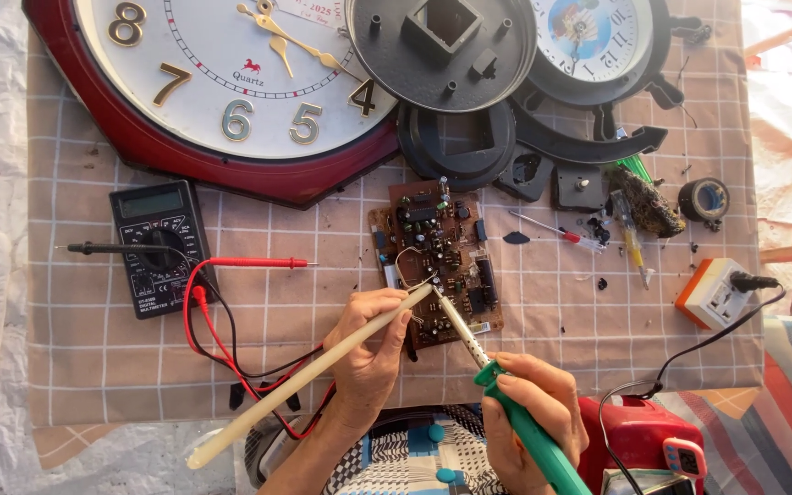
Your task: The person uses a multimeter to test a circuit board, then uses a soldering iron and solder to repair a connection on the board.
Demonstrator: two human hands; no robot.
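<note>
A brown circuit board [437, 261] lies on the checked cloth, studded with small components. My left hand [368, 353] grips a long cream-coloured tube [304, 376], its tip resting on the board near a loop of thin wire [412, 266]. My right hand [533, 403] holds a green-handled soldering iron [506, 399], whose metal tip meets the tube's tip on the board's lower middle.
A black multimeter [158, 246] with red and black probes lies to the left. A large red-rimmed wall clock [222, 92], black clock backs [442, 55] and a small clock [588, 37] are beyond. Screwdrivers [556, 234], a tape roll [703, 200], a white-orange socket block [715, 293] and a red box [639, 431] are to the right.
</note>
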